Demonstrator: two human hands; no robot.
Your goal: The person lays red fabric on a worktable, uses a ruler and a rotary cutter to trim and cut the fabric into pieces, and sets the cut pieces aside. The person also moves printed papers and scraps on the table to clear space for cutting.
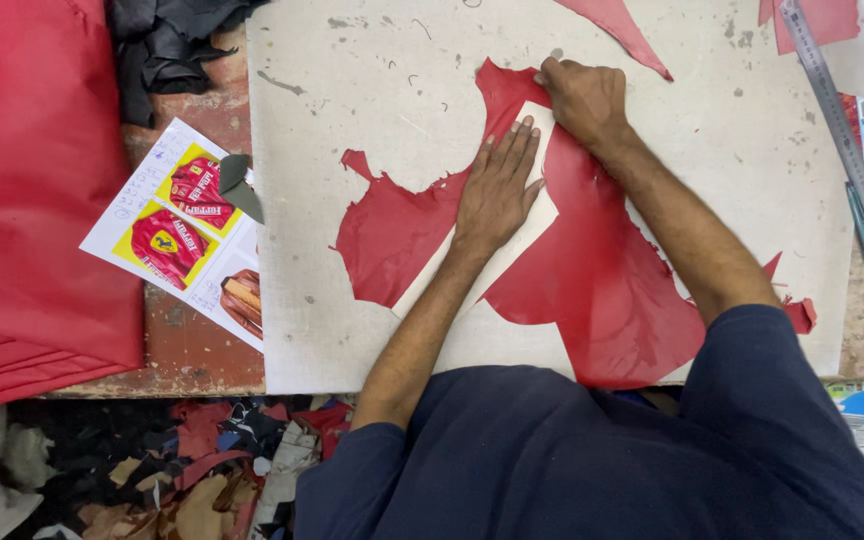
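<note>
Table (192, 350): worn, carrying a pale cutting board (352, 150).
Left hand (497, 185): open grip, flat on cream pattern piece (537, 215) over red leather (602, 280).
Right hand (582, 100): closed grip at pattern's top edge; contents indiscernible.

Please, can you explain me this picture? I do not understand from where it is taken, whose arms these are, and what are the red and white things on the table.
There is one picture, from a camera on a person's head, looking down at their own bare arms. A pale cutting board lies on a worn table. On it is a red leather piece with an irregular edge. A long white pattern template lies on the leather. The left hand presses flat on the template. The right hand is closed at the template's top end; whether it grips a tool is hidden. A metal ruler lies at the right, a printed sheet with jacket photos at the left.
</note>
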